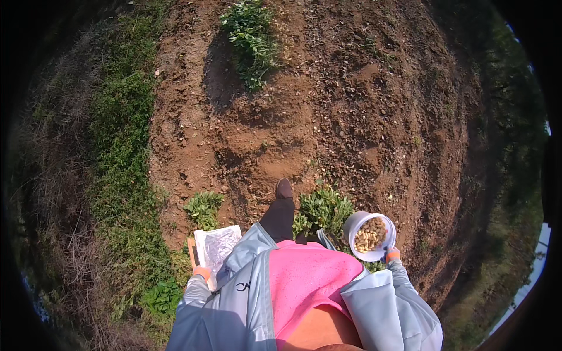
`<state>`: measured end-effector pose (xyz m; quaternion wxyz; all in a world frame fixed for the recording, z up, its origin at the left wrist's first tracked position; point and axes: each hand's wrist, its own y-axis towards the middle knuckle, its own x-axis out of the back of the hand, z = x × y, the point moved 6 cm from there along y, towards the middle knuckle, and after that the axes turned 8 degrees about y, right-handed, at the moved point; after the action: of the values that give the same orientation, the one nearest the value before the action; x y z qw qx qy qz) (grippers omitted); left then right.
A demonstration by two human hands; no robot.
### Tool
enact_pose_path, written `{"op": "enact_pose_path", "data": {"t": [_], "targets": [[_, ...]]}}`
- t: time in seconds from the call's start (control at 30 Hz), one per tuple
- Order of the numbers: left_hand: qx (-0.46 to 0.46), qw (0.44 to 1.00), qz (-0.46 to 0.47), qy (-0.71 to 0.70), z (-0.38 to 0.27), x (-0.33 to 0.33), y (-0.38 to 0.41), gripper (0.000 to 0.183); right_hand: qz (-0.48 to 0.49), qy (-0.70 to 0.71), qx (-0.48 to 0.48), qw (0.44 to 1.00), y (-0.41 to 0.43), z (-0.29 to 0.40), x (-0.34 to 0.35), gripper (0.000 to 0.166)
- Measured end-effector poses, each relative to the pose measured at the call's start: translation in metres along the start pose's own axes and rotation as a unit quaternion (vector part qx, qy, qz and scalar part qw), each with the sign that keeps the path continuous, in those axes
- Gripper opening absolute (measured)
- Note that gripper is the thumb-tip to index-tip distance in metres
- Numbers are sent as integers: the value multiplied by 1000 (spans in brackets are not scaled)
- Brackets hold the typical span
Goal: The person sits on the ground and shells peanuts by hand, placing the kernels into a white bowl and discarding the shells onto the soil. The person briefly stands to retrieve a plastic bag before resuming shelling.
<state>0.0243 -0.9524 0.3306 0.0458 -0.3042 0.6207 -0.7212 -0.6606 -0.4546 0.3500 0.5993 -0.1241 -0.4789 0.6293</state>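
Note:
At the lower right, my right hand point(391, 253), in a glove with an orange cuff, grips the rim of a white plastic bucket point(351, 228). Inside the tilted bucket lie unshelled peanuts point(370, 235). My left hand point(203, 273), its orange cuff showing, is at the lower left and holds a white-framed item with a clear plastic-like surface point(219, 248); its exact kind is unclear. A brown wooden piece point(192, 253) shows along that item's outer edge. The fingers of my left hand are mostly hidden.
A heap of leafy green plants point(252, 41) lies on the brown soil ahead. Smaller leafy bunches point(327, 206) point(205, 209) lie on both sides of my dark shoe point(284, 188). Weeds and dry brush point(118, 131) border the left side. The soil is uneven, with ridges and clods.

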Motion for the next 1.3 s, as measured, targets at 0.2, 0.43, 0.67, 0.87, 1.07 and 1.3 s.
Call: {"op": "enact_pose_path", "data": {"t": [0.2,0.43,0.67,0.87,1.07,1.3], "targets": [[97,980,-155,-85,93,149,70,23,8,-7,-11,1000,-6,75,-29,21],[203,943,-182,-192,141,384,124,31,49,10,-57,997,13,167,-111,19],[351,832,-189,-385,162,501,169,50,122,-69,-123,982,139,207,-159,25],[328,877,-163,-311,119,637,192,45,205,-552,338,734,208,372,-217,20],[270,926,-124,-234,105,759,268,47,114,-146,95,978,287,500,-224,25],[266,932,-86,-230,125,924,395,60,-19,-23,45,999,365,646,-248,24]]}}
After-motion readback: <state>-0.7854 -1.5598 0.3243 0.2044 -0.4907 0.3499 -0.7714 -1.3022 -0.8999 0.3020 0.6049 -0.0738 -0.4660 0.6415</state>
